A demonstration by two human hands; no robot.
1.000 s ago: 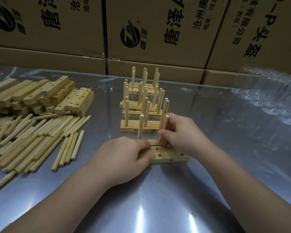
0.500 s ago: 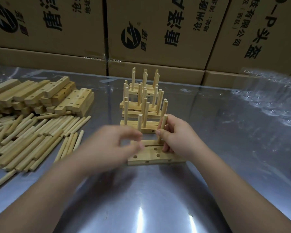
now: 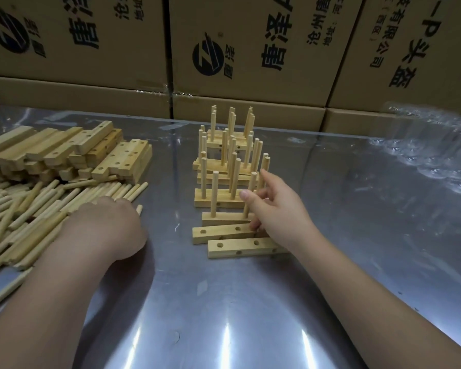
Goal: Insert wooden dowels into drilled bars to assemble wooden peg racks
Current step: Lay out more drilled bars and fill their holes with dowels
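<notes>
Right hand (image 3: 280, 209), grip snug on dowel (image 3: 252, 182) at the bar (image 3: 224, 219)'s right end; left hand (image 3: 109, 227) over loose dowels (image 3: 37, 209), grip unclear.

Three drilled bars (image 3: 225, 232) lie just in front of the stack of finished racks (image 3: 225, 166). The rearmost bar carries two upright dowels (image 3: 214, 193). Left of the stack, loose dowels (image 3: 35, 209) and spare bars (image 3: 64, 153) are heaped beyond counting. Behind it stand three printed cardboard boxes (image 3: 250, 35). Two hands show.
</notes>
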